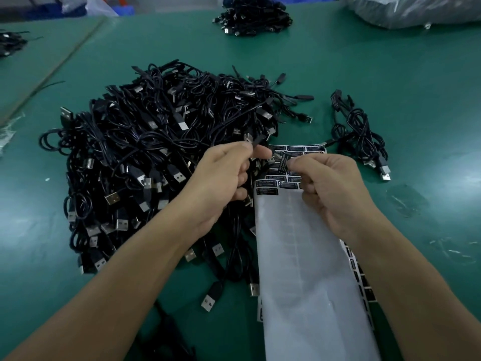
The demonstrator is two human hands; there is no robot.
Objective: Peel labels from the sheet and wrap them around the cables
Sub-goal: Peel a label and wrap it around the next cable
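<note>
A big heap of black USB cables [145, 152] lies on the green table. My left hand [223, 175] pinches one black cable [256, 141] between thumb and fingers, lifted just above the heap's right edge. My right hand [328, 188] pinches a black label [283, 160] close to that cable. Below both hands lies the white label sheet [307, 269], mostly bare backing, with rows of black labels left at its far end [299, 149]. A second sheet's edge [361, 280] peeks out underneath on the right.
A small bundle of cables [361, 136] lies to the right of the sheet. Another cable pile [253, 18] sits at the far edge, a clear plastic bag [416, 9] at the far right, and more cables [10, 43] at the far left.
</note>
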